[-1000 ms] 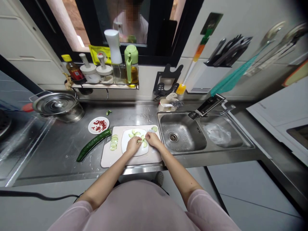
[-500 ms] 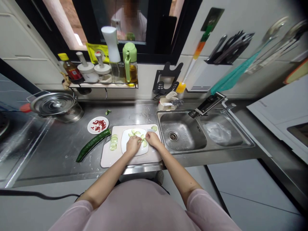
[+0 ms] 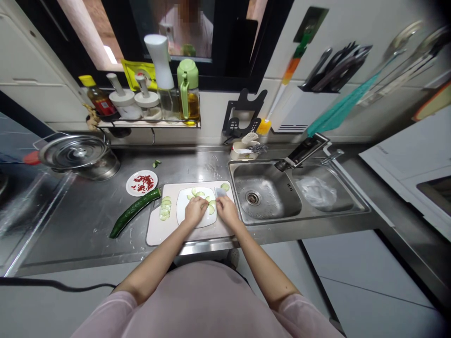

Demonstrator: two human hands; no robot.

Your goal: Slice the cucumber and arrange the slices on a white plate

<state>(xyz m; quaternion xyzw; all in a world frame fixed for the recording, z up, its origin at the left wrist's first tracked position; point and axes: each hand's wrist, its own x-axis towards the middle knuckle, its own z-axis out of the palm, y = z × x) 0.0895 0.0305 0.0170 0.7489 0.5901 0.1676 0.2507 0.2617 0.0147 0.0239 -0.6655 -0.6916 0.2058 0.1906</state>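
Observation:
A white plate (image 3: 181,206) lies on the pale cutting board (image 3: 158,234), with thin cucumber slices (image 3: 200,194) set out on it. My left hand (image 3: 196,211) reaches over the plate, its fingertips pinched on a cucumber slice. At the plate's right edge my right hand (image 3: 227,211) is closed, and what its fingers hold, if anything, is hidden. Just beyond it shows part of a knife blade (image 3: 221,192), beside a single slice at the board's corner. More overlapping slices (image 3: 165,209) rest on the board left of the plate.
A cut cucumber (image 3: 132,216) lies left of the board, below a small plate (image 3: 130,190) of chopped red pieces. A lidded steel pot (image 3: 98,164) stands farther left. To the right is a double sink (image 3: 268,218) with a black tap (image 3: 296,155). Bottles and jars line a rack behind.
My right hand has drawn slightly back and right from the slices, and more of the knife blade shows. My left hand stays over the plate. The view has shifted a little.

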